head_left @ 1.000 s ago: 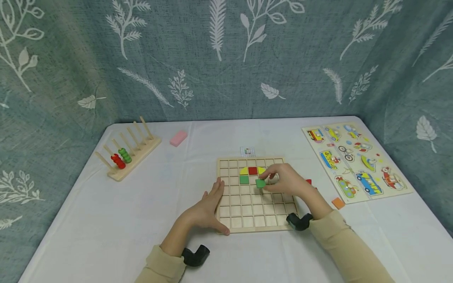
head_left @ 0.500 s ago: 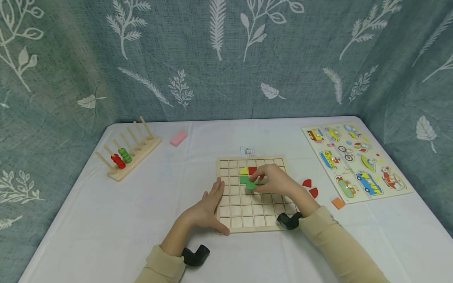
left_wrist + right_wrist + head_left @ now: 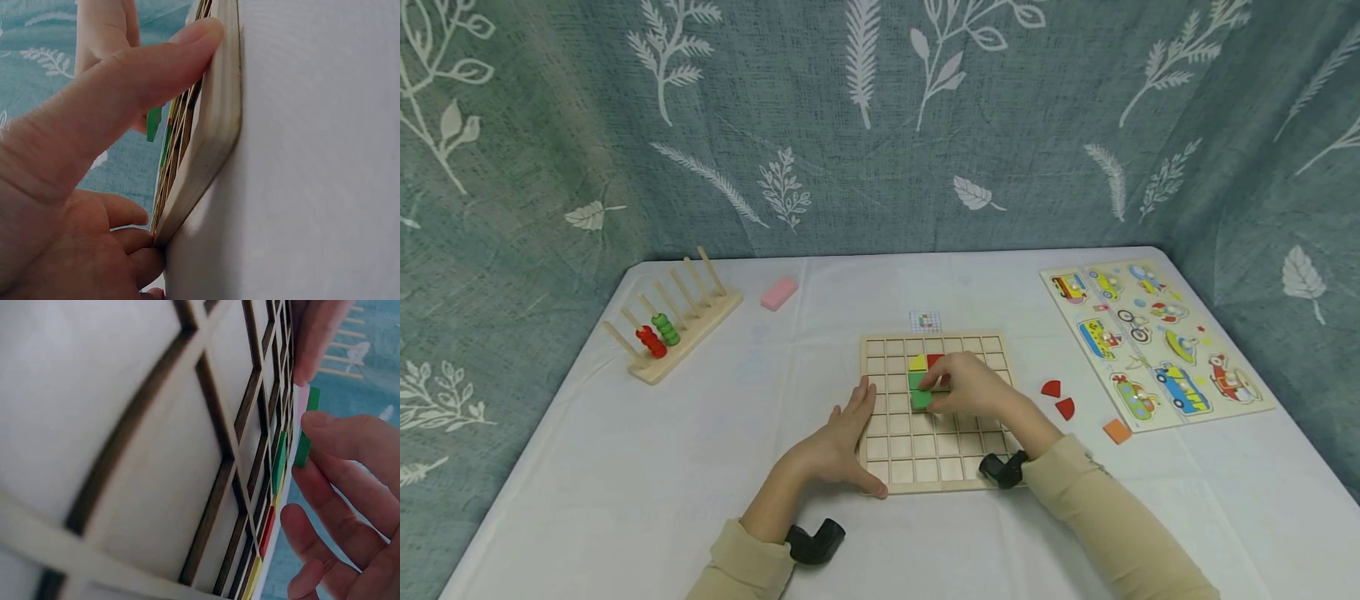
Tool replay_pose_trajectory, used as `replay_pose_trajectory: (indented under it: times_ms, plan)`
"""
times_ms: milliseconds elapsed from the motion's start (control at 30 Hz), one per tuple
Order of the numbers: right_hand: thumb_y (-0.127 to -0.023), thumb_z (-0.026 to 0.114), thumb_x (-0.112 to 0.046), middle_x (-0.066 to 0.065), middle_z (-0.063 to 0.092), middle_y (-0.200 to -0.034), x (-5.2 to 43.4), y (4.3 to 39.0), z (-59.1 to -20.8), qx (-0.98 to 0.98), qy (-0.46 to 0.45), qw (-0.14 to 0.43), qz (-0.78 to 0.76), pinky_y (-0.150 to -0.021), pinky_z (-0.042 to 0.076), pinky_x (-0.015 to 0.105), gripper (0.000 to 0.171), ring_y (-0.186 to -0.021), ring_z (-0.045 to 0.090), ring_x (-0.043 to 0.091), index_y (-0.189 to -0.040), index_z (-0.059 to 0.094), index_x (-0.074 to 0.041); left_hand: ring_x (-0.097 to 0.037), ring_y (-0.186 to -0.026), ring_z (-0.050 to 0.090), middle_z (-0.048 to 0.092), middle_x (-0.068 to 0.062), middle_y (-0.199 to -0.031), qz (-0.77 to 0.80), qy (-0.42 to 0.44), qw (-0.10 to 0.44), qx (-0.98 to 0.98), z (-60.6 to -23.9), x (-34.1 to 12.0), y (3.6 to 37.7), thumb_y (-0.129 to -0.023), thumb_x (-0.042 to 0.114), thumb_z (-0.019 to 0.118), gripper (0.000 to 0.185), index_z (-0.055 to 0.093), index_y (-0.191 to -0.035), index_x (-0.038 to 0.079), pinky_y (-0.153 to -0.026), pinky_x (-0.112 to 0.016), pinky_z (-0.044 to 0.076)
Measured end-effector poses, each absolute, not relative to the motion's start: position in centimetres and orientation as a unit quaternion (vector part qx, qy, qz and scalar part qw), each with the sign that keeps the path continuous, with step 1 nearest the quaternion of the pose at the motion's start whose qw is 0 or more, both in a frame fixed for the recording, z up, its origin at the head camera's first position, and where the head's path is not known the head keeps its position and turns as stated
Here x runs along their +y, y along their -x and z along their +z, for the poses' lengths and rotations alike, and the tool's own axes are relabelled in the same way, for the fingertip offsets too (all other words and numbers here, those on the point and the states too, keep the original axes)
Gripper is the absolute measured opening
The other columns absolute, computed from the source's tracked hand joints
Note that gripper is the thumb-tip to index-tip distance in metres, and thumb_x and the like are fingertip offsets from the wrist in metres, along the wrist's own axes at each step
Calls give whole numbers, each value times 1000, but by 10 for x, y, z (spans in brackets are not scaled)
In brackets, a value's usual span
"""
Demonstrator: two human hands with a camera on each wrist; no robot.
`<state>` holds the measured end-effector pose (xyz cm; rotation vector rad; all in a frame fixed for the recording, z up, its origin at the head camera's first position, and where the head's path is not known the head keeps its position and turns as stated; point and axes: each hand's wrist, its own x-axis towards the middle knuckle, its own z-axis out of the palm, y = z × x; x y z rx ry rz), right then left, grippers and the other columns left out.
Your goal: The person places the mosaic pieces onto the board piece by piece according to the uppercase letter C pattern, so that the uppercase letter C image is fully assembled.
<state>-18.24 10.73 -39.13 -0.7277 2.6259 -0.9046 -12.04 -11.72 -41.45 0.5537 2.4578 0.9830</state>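
- We see a small card [image 3: 925, 322] printed with a coloured pattern on a grid, behind the wooden grid board [image 3: 901, 448]; its detail is too fine for us to read.
- Any lettering on the picture puzzle [image 3: 1156, 342] is likewise too small for us.
- Our right hand [image 3: 973, 383] pinches a green square [image 3: 921, 401] between thumb and finger, held just above the board, apart from it.
- That hand hides several cells and covers part of a red square [image 3: 935, 360].
- Our left hand [image 3: 838, 446] rests at the board's left edge, thumb spread away from the fingers.
- Both sleeves [image 3: 1116, 512] are cut off by the head view's bottom edge.
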Motion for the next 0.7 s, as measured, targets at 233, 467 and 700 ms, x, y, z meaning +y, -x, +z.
replay_pose_trajectory:
  times_ms: [233,467,700]
  plan:
    - [-70,78,-12,-3,64,-91,103,184,-392,912,244,134,-300,-68,47,27,20,-79,55,14,-90,73,-12,-25,-138,-6,-9,-12,-152,351,-199,219,888,-414,-118,121,-53,29,89,130,2,-145,-2,-110,-45,2]
    - [-69,79,-13,-4,65,-90,101,184,-394,917,241,132,-290,-68,47,27,20,-79,56,13,-88,73,-13,-24,-138,-5,-10,-12,-152,350,-199,219,889,-413,-118,121,-53,29,89,130,2,-145,-2,-110,-45,2]
    - [-68,80,-14,-5,65,-86,99,183,-394,922,242,120,-279,-67,47,26,20,-76,55,11,-86,73,-14,-24,-138,-5,-10,-12,-152,349,-200,219,889,-412,-118,121,-53,29,89,130,2,-145,-2,-110,-45,2]
